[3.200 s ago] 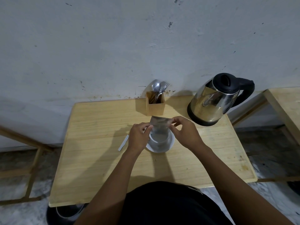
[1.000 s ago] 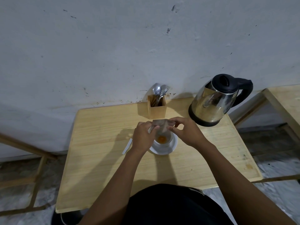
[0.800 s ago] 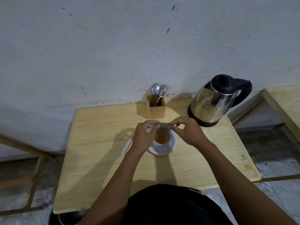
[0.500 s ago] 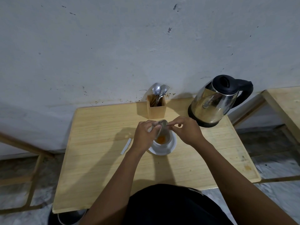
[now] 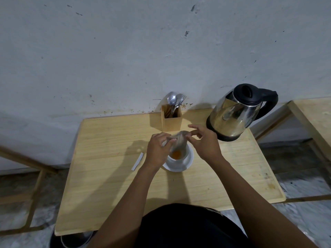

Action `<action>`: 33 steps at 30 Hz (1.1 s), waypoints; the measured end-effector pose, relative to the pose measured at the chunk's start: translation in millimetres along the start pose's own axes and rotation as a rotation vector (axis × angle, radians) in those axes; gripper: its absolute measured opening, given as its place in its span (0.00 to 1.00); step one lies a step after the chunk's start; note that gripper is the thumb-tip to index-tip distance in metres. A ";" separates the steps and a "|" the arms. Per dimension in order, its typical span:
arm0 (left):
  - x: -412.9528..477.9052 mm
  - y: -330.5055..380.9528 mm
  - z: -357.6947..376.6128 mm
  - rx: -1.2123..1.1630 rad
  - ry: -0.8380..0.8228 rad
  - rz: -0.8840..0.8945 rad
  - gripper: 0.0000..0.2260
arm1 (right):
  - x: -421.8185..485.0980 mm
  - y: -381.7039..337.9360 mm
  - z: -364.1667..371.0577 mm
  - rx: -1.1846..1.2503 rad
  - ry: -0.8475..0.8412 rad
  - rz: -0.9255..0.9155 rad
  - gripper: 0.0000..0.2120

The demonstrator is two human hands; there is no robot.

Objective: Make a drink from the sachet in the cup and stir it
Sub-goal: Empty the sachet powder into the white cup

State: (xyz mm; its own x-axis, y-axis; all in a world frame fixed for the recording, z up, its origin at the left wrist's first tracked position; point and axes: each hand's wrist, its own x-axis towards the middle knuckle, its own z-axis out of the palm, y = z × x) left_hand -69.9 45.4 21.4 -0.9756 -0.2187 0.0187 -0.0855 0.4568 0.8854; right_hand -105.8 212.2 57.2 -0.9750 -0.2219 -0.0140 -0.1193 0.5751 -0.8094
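Note:
A white cup (image 5: 179,159) stands on a white saucer (image 5: 189,163) in the middle of the wooden table (image 5: 107,185). Orange powder (image 5: 176,154) lies in the bottom of the cup. Both hands pinch a grey sachet (image 5: 179,141) just above the cup's rim. My left hand (image 5: 158,151) grips its left side, my right hand (image 5: 205,143) holds its upper right corner with fingertips. The sachet is crumpled and tilted, mouth down toward the cup.
A steel electric kettle (image 5: 234,113) with a black lid and handle stands at the back right. A wooden holder (image 5: 171,119) with spoons and a fork sits behind the cup. A torn white strip (image 5: 137,161) lies left of the saucer. Another table (image 5: 315,119) stands to the right.
Orange powder has appeared in the cup since the earliest frame. The sachet went from held flat and upright to crumpled and tipped over the cup. Both hands stayed above the cup.

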 end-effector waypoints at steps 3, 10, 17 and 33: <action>0.4 -3.4 -0.6 0.026 0.003 0.014 0.05 | 0.0 3.5 1.6 -0.074 -0.045 -0.043 0.18; 1.4 -10.7 0.4 0.048 0.072 -0.032 0.07 | -0.2 5.9 2.4 -0.163 0.071 -0.048 0.08; -1.2 -11.7 0.8 0.087 0.061 -0.025 0.08 | -5.2 11.3 1.2 -0.161 0.010 -0.007 0.07; 1.3 -7.8 3.5 0.147 0.069 -0.021 0.08 | -1.7 15.0 0.2 -0.253 -0.007 0.017 0.06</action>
State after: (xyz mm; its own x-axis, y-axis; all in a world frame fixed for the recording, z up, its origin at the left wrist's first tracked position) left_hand -71.1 44.6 12.9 -0.9576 -0.2858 0.0377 -0.1389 0.5721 0.8084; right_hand -105.8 221.0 45.0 -0.9760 -0.2154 -0.0308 -0.1470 0.7570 -0.6366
